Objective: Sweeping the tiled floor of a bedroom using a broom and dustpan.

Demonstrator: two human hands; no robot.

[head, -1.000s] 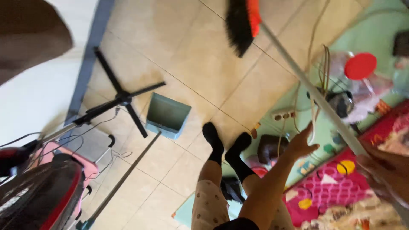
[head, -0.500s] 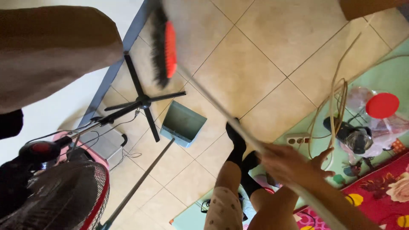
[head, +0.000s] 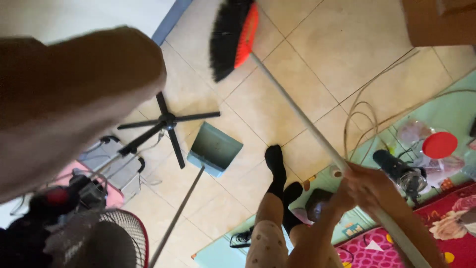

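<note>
A broom with a black and orange bristle head [head: 232,35] and a long pale handle [head: 297,111] slants across the tiled floor [head: 317,44]. My right hand [head: 379,191] grips the handle low down. My left hand [head: 344,196] closes on the same handle just beside it. The bristle head is at the far end, beyond a teal dustpan [head: 215,149] that lies on the tiles with its long handle [head: 174,221] pointing to the lower left. My feet in black socks [head: 276,166] stand right of the dustpan.
A black cross-shaped stand base [head: 167,121] lies left of the dustpan. A standing fan [head: 99,240] fills the lower left. Cables [head: 357,116], a green mat [head: 446,114], a red patterned rug [head: 436,233] and a red-lidded clear container [head: 440,145] crowd the right. A large blurred brown shape [head: 74,99] covers the upper left.
The broom head swung from the left back toward the top centre. My left hand, open behind the handle before, now closes on it beside my right hand. The view shifted slightly.
</note>
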